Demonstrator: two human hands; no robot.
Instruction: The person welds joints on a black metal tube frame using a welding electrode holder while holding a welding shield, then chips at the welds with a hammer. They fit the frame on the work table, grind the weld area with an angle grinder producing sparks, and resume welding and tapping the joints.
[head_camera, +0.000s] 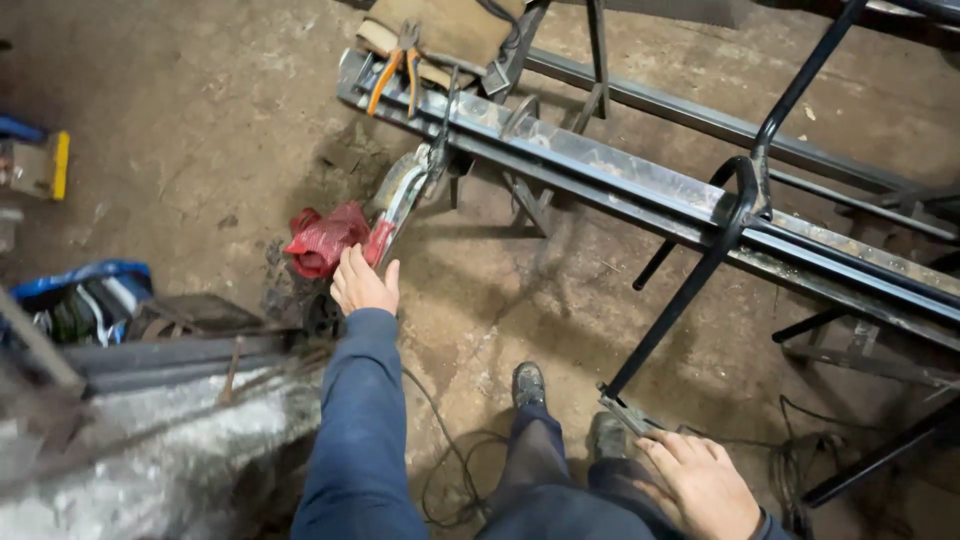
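Observation:
My left hand (362, 284) reaches forward in a blue sleeve and closes on the red handle end of a power tool (398, 195), which looks like an angle grinder leaning against a long steel rail (600, 165). A red cloth (325, 240) lies right beside that hand. My right hand (705, 485) hangs low at the lower right with fingers apart, next to the flat foot of a black bent metal rod (700, 275) that leans on the rail; whether it touches the foot is unclear.
Orange-handled pliers (397, 75) lie on the rail's far end. Grey metal bars (180, 352) and a blue bag (85, 295) sit at left. A dark cable (450, 470) coils on the dirt floor by my shoes (528, 383). More black frames stand at right.

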